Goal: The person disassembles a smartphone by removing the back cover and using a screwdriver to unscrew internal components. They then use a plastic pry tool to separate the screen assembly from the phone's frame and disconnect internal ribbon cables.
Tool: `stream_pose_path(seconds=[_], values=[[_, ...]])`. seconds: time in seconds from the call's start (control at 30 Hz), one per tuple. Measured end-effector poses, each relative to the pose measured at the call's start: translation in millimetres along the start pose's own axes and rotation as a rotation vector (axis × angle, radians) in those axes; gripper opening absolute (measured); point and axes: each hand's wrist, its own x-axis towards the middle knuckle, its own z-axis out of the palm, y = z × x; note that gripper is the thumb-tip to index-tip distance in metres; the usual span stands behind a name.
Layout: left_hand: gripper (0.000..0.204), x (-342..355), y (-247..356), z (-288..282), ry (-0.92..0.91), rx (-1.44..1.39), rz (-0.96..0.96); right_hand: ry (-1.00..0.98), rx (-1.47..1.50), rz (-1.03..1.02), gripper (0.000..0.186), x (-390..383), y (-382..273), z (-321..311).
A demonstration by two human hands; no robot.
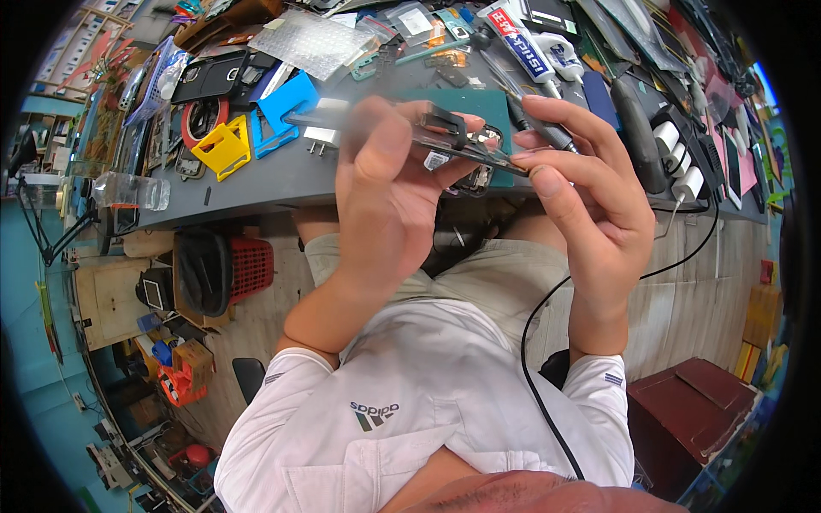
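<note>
Hands [389, 201] gripping thin, flat dark device [475, 153] | rectangular teal mat [493, 104] | dimpled, translucent bubble wrap [310, 43]

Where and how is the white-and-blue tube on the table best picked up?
Probably by the middle of the tube, clear of the nozzle, pinched across its width from above: it lies on its side, long and narrow, upper face uncovered, while a white object crowds its right side.

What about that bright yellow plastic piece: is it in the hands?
No, the yellow plastic piece lies on the grey table, apart from the left hand and the right hand.
</note>
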Motion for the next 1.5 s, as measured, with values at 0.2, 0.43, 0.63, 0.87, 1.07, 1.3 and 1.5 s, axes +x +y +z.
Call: stream_pose_path(seconds=[0.2, 0.43, 0.63, 0.87, 1.07, 1.3, 1.5], values=[[0.029, -2.7, -10.7, 1.5, 0.012, 0.066, 0.072, 0.036, -0.250, -0.236, 0.028, 2.3, 2.5, 11.0], [0.079, -5.6, -2.6, -12.4, -0.276, -0.039, -0.006, 0.094, -0.333, -0.325, 0.027, 7.8, 5.0, -5.1], [0.084, -6.0, 17.6, -17.2, -0.357, -0.147, -0.438, 0.031, -0.431, -0.567, 0.030, 17.7, 3.3, -25.3], [0.085, -5.5, 24.8, -21.1, -0.277, -0.043, -0.501, -0.018, -0.500, -0.634, 0.032, 30.2, 13.7, -28.9], [0.068, -3.5, 26.8, -5.5, -0.073, 0.070, -0.353, 0.148, -0.276, -0.461, 0.026, 22.4, 26.8, -13.1], [0.050, -7.4, 25.8, -13.1, -0.009, 0.104, -0.301, 0.119, 0.249, -0.083, 0.027, 3.2, 8.2, 0.3], [0.049, -9.0, 24.3, -15.4, -0.040, 0.101, -0.302, 0.134, 0.251, 0.043, 0.028, 0.8, -0.4, 10.7]])
